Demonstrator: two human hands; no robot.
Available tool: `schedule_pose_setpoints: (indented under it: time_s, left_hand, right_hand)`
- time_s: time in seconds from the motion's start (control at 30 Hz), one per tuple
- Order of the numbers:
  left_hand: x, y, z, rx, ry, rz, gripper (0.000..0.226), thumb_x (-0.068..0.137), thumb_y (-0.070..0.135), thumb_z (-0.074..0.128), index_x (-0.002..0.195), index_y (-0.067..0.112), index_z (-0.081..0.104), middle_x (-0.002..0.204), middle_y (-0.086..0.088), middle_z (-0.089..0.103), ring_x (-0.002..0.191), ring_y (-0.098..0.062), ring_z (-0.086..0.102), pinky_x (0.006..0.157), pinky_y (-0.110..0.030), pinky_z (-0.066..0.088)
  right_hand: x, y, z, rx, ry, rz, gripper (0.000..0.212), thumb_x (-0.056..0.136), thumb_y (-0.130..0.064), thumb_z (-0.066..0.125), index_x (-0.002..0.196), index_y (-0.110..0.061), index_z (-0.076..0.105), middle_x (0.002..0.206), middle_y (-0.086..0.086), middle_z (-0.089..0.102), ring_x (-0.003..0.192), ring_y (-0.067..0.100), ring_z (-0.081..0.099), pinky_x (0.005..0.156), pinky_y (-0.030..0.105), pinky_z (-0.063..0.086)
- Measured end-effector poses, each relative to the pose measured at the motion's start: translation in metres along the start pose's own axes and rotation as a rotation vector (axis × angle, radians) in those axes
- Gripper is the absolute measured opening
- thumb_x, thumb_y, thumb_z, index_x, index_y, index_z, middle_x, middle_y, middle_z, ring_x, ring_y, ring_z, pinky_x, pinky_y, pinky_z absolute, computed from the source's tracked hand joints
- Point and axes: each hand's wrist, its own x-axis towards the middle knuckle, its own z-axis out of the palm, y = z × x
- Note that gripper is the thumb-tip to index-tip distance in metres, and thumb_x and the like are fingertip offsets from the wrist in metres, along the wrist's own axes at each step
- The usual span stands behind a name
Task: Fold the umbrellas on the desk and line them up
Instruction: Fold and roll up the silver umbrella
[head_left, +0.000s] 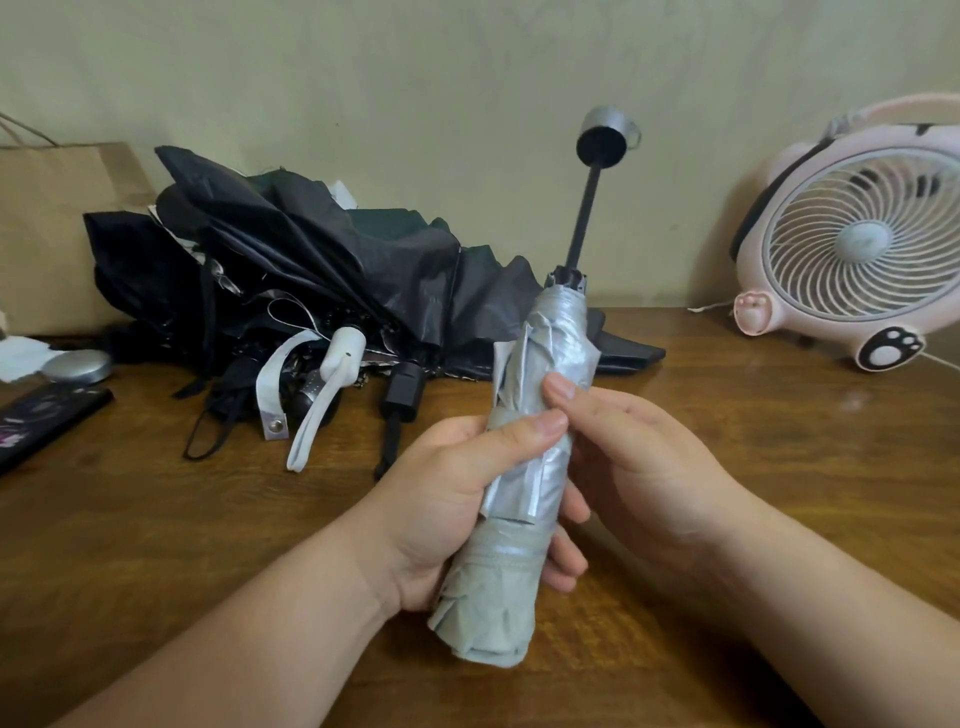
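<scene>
Home room, wooden desk (156, 519), pink fan (852, 244)

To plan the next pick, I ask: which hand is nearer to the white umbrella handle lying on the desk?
Left. The left hand grips the silver umbrella just right of the white handle; the right hand holds that umbrella from its other side, farther off.

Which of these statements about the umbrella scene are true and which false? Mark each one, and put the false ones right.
1. The left hand and right hand both hold the silver umbrella. True.
2. Its handle is pushed fully in. False: it sticks out on a black shaft, pointing up.
3. Dark umbrellas lie unfolded in a heap on the desk. True.
4. The pink fan stands at the desk's left end. False: it stands on the right.
</scene>
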Motion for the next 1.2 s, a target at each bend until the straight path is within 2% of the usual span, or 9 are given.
schedule_pose_setpoints:
  time_s: [0.13, 0.37, 0.53, 0.67, 0.8, 0.9, 0.97, 1.1, 1.2]
  left_hand:
    - [-0.003, 0.001, -0.005, 0.052, -0.054, -0.043, 0.039, 0.085, 0.035, 0.073, 0.098, -0.002, 0.068, 0.077, -0.026, 0.066, 0.055, -0.032, 0.066, 0.059, -0.039, 0.058]
    - [-0.010, 0.023, -0.015, 0.587, 0.036, -0.090, 0.028, 0.085, 0.017, 0.082, 0.109, 0.016, 0.068, 0.083, -0.012, 0.075, 0.072, -0.029, 0.073, 0.070, -0.039, 0.061]
    - [-0.014, 0.029, -0.002, 0.685, 0.152, 0.096, 0.044, 0.081, 0.019, 0.082, 0.105, 0.053, 0.068, 0.092, 0.005, 0.077, 0.084, -0.012, 0.074, 0.081, -0.034, 0.058]
    - [-0.013, 0.026, 0.002, 0.642, 0.113, 0.180, 0.046, 0.070, 0.025, 0.075, 0.104, 0.054, 0.067, 0.080, 0.011, 0.072, 0.073, -0.002, 0.067, 0.069, -0.020, 0.051]
    - [-0.010, 0.020, -0.006, 0.675, 0.172, 0.238, 0.052, 0.065, 0.048, 0.080, 0.108, 0.067, 0.058, 0.099, 0.024, 0.074, 0.092, 0.005, 0.069, 0.078, -0.013, 0.051]
    - [-0.006, 0.014, -0.009, 0.684, 0.225, 0.275, 0.055, 0.060, 0.069, 0.075, 0.111, 0.072, 0.054, 0.114, 0.027, 0.072, 0.107, 0.005, 0.067, 0.087, -0.019, 0.050]
    - [-0.003, 0.010, -0.007, 0.686, 0.294, 0.310, 0.052, 0.059, 0.074, 0.069, 0.109, 0.068, 0.056, 0.105, 0.025, 0.073, 0.100, 0.004, 0.069, 0.080, -0.016, 0.051]
    - [-0.001, 0.005, -0.003, 0.602, 0.317, 0.308, 0.044, 0.059, 0.072, 0.071, 0.100, 0.057, 0.066, 0.092, 0.014, 0.075, 0.086, -0.002, 0.071, 0.073, -0.013, 0.051]
    - [0.002, 0.003, -0.001, 0.483, 0.252, 0.264, 0.045, 0.061, 0.068, 0.076, 0.102, 0.050, 0.071, 0.084, 0.005, 0.075, 0.077, -0.008, 0.071, 0.072, -0.025, 0.052]
  right_hand:
    - [0.001, -0.008, 0.000, 0.044, 0.128, -0.057, 0.053, 0.100, -0.055, 0.049, 0.115, -0.012, 0.075, 0.114, 0.015, 0.074, 0.112, 0.033, 0.069, 0.103, 0.053, 0.048]
    - [0.028, -0.071, -0.034, 0.057, 0.704, -0.461, 0.040, 0.108, -0.046, 0.038, 0.117, -0.013, 0.060, 0.087, 0.010, 0.074, 0.078, 0.023, 0.065, 0.071, 0.038, 0.050]
    - [0.042, -0.104, -0.014, -0.100, 0.715, -0.595, 0.047, 0.108, -0.053, 0.026, 0.115, -0.019, 0.058, 0.077, 0.009, 0.074, 0.069, 0.022, 0.063, 0.067, 0.039, 0.048]
    - [0.047, -0.127, -0.013, 0.130, 0.822, -0.617, 0.054, 0.104, -0.060, 0.039, 0.102, -0.012, 0.064, 0.072, 0.007, 0.072, 0.064, 0.017, 0.060, 0.057, 0.031, 0.048]
    - [0.051, -0.137, -0.034, 0.074, 0.914, -0.760, 0.025, 0.099, -0.041, 0.063, 0.111, -0.020, 0.058, 0.075, -0.007, 0.068, 0.062, 0.014, 0.056, 0.051, 0.025, 0.044]
    - [0.046, -0.138, -0.049, -0.128, 0.835, -0.828, 0.007, 0.099, -0.025, 0.065, 0.097, -0.028, 0.071, 0.073, -0.004, 0.067, 0.065, 0.018, 0.059, 0.052, 0.026, 0.045]
    - [0.042, -0.138, -0.051, -0.239, 0.770, -0.828, 0.023, 0.097, -0.029, 0.067, 0.076, -0.025, 0.076, 0.074, 0.002, 0.069, 0.068, 0.017, 0.061, 0.055, 0.029, 0.047]
    - [0.032, -0.146, -0.047, -0.276, 0.637, -0.836, 0.010, 0.086, -0.032, 0.075, 0.080, -0.024, 0.072, 0.080, -0.001, 0.074, 0.080, 0.019, 0.068, 0.061, 0.030, 0.052]
    - [0.035, -0.140, -0.044, -0.453, 0.515, -0.735, 0.023, 0.084, -0.026, 0.079, 0.067, -0.018, 0.067, 0.077, 0.011, 0.075, 0.082, 0.039, 0.071, 0.069, 0.049, 0.055]
